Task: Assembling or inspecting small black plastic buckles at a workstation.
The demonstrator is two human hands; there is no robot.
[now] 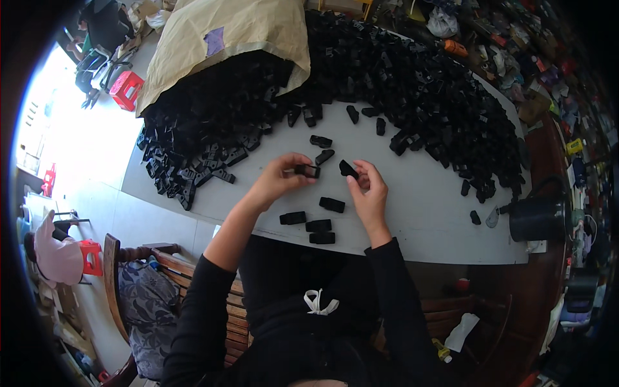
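Note:
Over the white tabletop [412, 193], my left hand [281, 179] pinches a black plastic frame-shaped part [309, 171] with an opening in it. My right hand [370, 191] holds a smaller black plastic piece [348, 169] between thumb and fingers. A small gap separates the two pieces. Just beyond my hands lie two loose black parts, one [320, 140] behind the other [325, 156]. Closer to me, several black blocks [318, 226] rest near the table's front edge, with one [332, 204] slightly apart from them. The exact kind of these parts cannot be made out.
A large heap of black plastic parts [419, 84] curves around the table's far side. More spill from a tan paper sack [258, 26] at the far left. A black mug-like container [540, 216] stands at the right end. A wooden bench [180, 271] is behind; people sit at the left.

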